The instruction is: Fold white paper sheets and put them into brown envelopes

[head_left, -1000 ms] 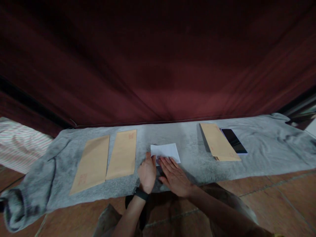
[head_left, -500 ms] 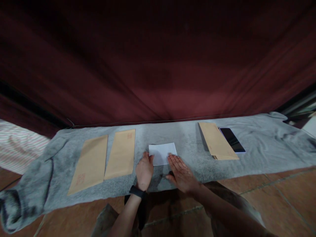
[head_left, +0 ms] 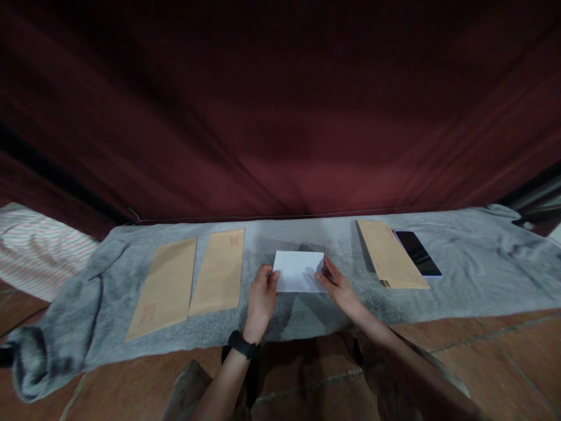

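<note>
A folded white sheet of paper [head_left: 298, 270] is held just above the grey cloth, between my two hands. My left hand [head_left: 262, 297] pinches its left edge, thumb on top and fingers beneath; a dark band circles that wrist. On the opposite edge my right hand [head_left: 340, 287] grips the paper the same way, its thumb lying on the white face. Left of my hands lie two brown envelopes, the nearer one [head_left: 219, 272] beside my left hand and the other [head_left: 164, 289] farther left. Both carry small red print.
A stack of brown envelopes [head_left: 392, 254] rests at the right, partly over a dark-screened phone [head_left: 418, 252]. Grey cloth [head_left: 482, 263] covers the long surface. Behind it hangs a dark red curtain [head_left: 280, 146]. Striped fabric [head_left: 41, 251] shows at far left, tiled floor [head_left: 504, 351] in front.
The white paper has risen off the cloth. My right hand, flat on the paper before, now grips its right edge. My left hand keeps hold of the left edge.
</note>
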A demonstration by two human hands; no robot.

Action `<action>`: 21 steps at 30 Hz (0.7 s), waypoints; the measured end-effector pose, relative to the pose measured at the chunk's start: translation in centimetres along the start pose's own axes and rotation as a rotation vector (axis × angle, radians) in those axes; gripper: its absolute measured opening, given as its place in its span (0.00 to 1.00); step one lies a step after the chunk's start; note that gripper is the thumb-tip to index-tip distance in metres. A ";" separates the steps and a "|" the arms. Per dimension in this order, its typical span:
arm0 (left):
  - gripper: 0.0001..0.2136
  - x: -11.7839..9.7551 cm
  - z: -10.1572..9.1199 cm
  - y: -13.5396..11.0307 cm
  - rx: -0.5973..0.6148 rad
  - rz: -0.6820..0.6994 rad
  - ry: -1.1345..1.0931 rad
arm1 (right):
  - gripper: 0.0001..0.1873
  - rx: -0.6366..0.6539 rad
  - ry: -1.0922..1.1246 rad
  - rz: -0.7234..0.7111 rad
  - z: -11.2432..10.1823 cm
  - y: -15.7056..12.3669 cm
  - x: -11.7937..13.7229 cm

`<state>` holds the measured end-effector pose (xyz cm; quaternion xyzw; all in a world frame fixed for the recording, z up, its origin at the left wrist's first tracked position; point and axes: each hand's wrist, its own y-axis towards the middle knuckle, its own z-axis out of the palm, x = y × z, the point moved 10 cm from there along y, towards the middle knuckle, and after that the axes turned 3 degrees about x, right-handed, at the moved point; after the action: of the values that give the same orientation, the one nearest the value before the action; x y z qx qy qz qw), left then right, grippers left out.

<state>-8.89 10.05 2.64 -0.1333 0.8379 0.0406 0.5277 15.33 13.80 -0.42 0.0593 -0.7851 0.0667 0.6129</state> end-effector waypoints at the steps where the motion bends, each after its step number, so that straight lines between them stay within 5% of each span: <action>1: 0.10 -0.1 0.2 0.0 0.013 0.007 -0.063 | 0.36 0.009 0.150 0.069 -0.1 0.4 -0.4; 4: 0.11 -0.6 0.8 -0.1 0.087 0.007 -0.185 | 0.28 0.110 0.508 0.278 0.9 0.4 -1.1; 8: 0.15 -1.2 0.7 0.0 0.242 0.021 -0.192 | 0.22 0.254 0.601 0.405 2.5 -0.7 -0.9; 10: 0.17 -1.2 -2.0 0.6 0.168 0.067 -0.066 | 0.20 0.259 0.581 0.421 2.8 -1.0 -1.0; 12: 0.17 -0.8 -7.0 1.0 -0.069 0.080 0.177 | 0.18 0.234 0.564 0.416 2.9 -1.1 -1.0; 15: 0.23 1.1 -13.1 0.8 -0.286 -0.097 0.638 | 0.17 0.201 0.547 0.393 2.8 -1.1 -1.0; 17: 0.26 2.6 -14.9 0.6 -0.270 -0.225 0.810 | 0.18 0.169 0.536 0.393 2.6 -1.1 -1.1; 21: 0.29 3.7 -15.5 0.4 -0.205 -0.336 0.900 | 0.19 0.106 0.532 0.406 2.3 -1.0 -1.9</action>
<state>-24.01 6.58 6.13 -0.3223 0.9414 -0.0246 0.0965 13.74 12.38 -2.76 -0.0858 -0.5888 0.2414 0.7666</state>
